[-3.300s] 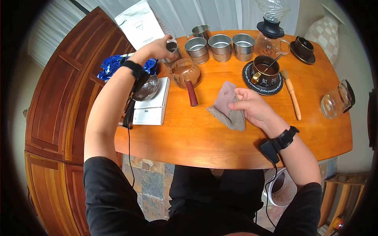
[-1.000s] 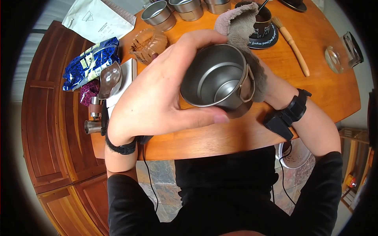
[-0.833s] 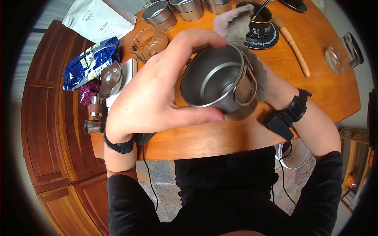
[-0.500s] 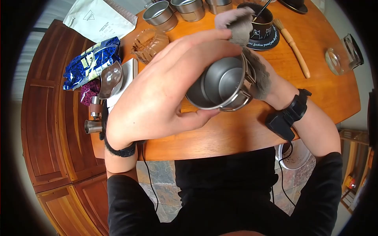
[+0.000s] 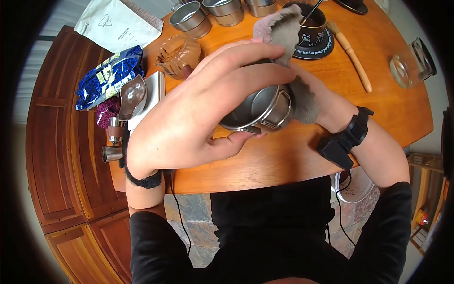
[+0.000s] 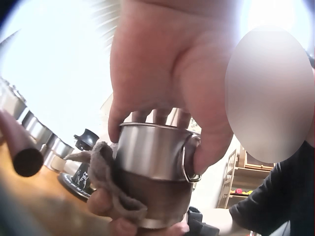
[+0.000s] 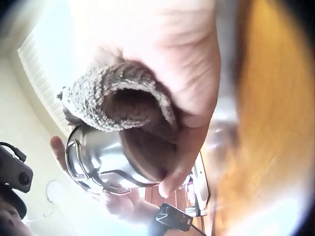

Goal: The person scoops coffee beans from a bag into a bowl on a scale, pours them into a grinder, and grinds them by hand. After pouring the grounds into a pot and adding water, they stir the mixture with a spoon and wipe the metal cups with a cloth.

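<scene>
A metal cup (image 5: pixel 265 102) with folding wire handles is held in the air over the front of the table, its mouth turned toward the head camera. My left hand (image 5: pixel 189 109) reaches over the mouth and grips the rim, the thumb beside a handle in the left wrist view. From below, my right hand (image 7: pixel 182 73) holds the cup's darker base together with a grey-and-pink cloth (image 5: pixel 286 35). In the right wrist view the cloth bunches against the cup's side. Most of the right hand's fingers are hidden behind the cup in the head view.
Several metal cups (image 5: pixel 190 19) line the back edge. A glass server (image 5: pixel 177 54), blue bag (image 5: pixel 111 75) and white scale (image 5: pixel 153 92) stand left. To the right are a black cup on a saucer (image 5: pixel 314 51), a brush (image 5: pixel 354 61) and a glass jar (image 5: pixel 406 71).
My left hand has brought a metal cup from the back to the cloth in my right hand. Over the last second the cup has turned, its handles swinging toward my body.
</scene>
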Motion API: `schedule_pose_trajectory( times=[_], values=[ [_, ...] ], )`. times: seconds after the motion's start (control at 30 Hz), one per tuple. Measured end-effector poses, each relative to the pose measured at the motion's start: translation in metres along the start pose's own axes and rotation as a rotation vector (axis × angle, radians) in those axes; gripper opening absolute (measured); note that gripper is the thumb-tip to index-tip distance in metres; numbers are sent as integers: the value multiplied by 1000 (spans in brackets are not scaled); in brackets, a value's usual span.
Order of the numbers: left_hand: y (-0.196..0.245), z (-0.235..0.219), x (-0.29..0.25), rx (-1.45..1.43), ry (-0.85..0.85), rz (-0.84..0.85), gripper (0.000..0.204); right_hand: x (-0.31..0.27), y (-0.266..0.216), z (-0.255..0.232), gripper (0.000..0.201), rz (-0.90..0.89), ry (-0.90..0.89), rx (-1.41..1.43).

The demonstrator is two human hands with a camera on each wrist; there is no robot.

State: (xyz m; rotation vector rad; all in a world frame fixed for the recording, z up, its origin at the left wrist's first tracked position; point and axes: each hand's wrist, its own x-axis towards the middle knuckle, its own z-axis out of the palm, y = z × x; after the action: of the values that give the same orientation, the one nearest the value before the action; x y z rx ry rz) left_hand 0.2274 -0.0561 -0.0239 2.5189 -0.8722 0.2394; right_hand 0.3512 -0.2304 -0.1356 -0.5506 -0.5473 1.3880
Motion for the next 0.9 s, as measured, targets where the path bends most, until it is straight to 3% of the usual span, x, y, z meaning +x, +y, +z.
schedule_pose_trajectory(
  times=[0.13, 0.33, 0.43, 0.6, 0.73, 0.83, 0.9],
  values=[
    [9, -3, 0, -99, 27, -119, 77, 3, -2, 15, 46, -95, 191, -47],
    [7, 6, -4, 13, 108, -293, 94, 5, -2, -1, 45, -190, 61, -4],
    [3, 2, -5, 47, 106, -246, 95, 7, -1, -2, 51, -211, 93, -54],
    [0, -3, -7, 81, 30, -91, 94, 3, -7, 7, 57, -61, 28, -157],
    [3, 2, -6, 58, 76, -134, 93, 4, -6, 7, 55, -66, 57, -62],
    [6, 3, -1, 50, 79, -166, 95, 6, -7, 21, 51, -96, 244, -112],
    [6, 6, -3, 0, 106, -215, 95, 8, -5, 11, 48, -115, 182, -82]
  ],
)
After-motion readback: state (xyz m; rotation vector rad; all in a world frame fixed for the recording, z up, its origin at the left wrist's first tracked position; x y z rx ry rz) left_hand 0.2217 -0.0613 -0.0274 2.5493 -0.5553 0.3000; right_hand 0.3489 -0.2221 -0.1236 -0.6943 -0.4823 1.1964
